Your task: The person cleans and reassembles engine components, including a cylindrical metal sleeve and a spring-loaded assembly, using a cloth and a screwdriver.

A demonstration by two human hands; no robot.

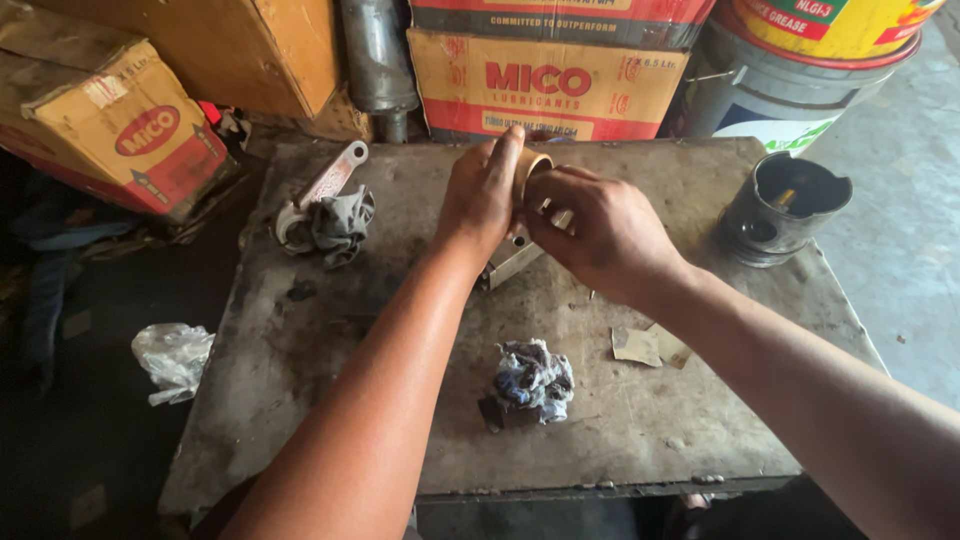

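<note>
upper middle of the frame: the left hand (482, 195) and right hand (590, 230) both close their fingers round a tan ring (533, 170), tilted on edge above a metal part (512, 258) on the bench (300, 360); the ring lies between them, the left thumb along its rim.

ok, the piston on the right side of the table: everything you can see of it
The piston is a dark grey metal cylinder, grimy, standing with its hollow side up near the table's right edge. Ring grooves circle its lower end, a pin bore shows in the side, and something brassy glints inside. Neither hand touches it; only the table does.
</note>
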